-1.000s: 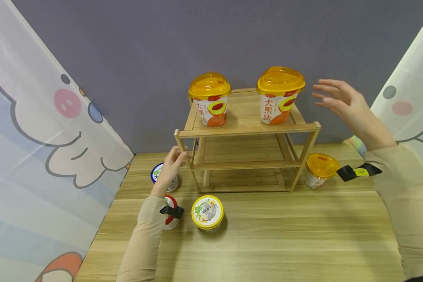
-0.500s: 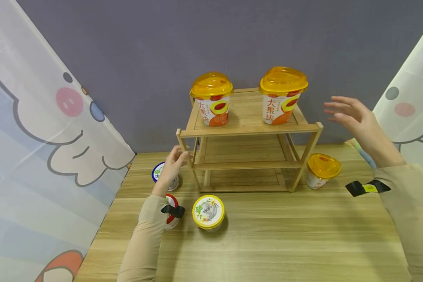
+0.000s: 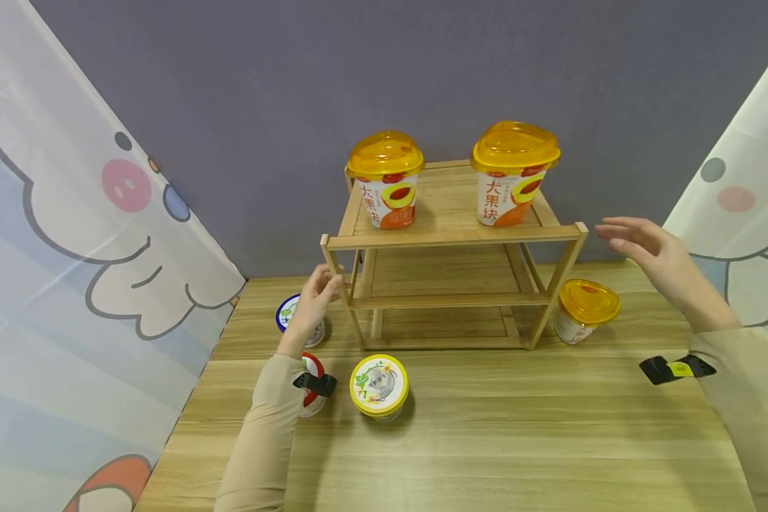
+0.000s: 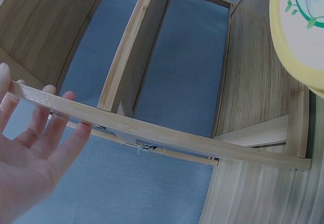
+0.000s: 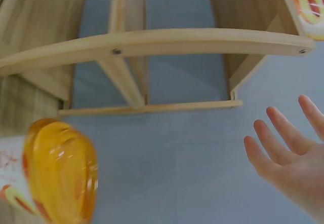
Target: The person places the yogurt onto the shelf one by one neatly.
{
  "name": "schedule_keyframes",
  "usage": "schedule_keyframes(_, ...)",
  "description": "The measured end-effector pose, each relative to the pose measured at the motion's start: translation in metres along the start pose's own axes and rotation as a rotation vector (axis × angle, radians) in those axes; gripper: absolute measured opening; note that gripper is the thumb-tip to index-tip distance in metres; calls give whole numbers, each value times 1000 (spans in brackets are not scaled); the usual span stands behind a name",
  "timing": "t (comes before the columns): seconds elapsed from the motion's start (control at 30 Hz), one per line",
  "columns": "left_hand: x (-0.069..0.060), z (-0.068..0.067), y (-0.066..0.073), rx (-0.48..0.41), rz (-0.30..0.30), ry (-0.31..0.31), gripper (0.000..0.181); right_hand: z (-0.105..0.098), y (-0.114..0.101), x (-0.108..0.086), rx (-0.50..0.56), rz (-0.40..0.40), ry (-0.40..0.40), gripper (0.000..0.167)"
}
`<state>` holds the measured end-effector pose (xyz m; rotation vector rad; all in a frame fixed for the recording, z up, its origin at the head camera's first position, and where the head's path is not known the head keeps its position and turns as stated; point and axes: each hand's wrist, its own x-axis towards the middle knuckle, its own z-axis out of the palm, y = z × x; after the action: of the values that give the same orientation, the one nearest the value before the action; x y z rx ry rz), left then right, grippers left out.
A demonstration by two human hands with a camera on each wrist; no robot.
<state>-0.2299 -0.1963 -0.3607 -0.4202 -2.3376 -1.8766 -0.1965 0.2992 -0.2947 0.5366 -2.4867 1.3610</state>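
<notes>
A wooden three-level rack (image 3: 448, 299) stands at the back of the table. My left hand (image 3: 313, 299) is at its left front post; in the left wrist view the fingers of that hand (image 4: 43, 143) curl round the post, thumb on the other side. My right hand (image 3: 662, 263) is in the air to the right of the rack, fingers apart and holding nothing. Below and left of it, an orange-lidded cup (image 3: 587, 302) stands on the table. Two similar cups, one left (image 3: 387, 181) and one right (image 3: 512, 174), stand on the top shelf.
A yellow-rimmed tub (image 3: 379, 386) is in front of the rack. Left of it, a red-rimmed tub (image 3: 312, 405) is partly hidden by my left wrist, and a blue-rimmed tub (image 3: 286, 311) partly by my hand. Printed curtains (image 3: 70, 284) hang at both sides.
My right hand has moved down and a little outward, from beside the top-shelf cup to above the table cup at the right. The left hand keeps its place at the post.
</notes>
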Motion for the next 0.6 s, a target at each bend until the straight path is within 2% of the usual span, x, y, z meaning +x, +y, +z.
schedule_keyframes(0.3,-2,1,6,19,-22,9,30,11,24,-12,-164,70,31,39)
schedule_keyframes(0.43,0,0,1,-1,-17,11,31,14,32,-16,-230,110,8,41)
schedule_keyframes(0.6,0,0,-1,-1,-7,15,31,17,37,-19,-247,118,-35,44)
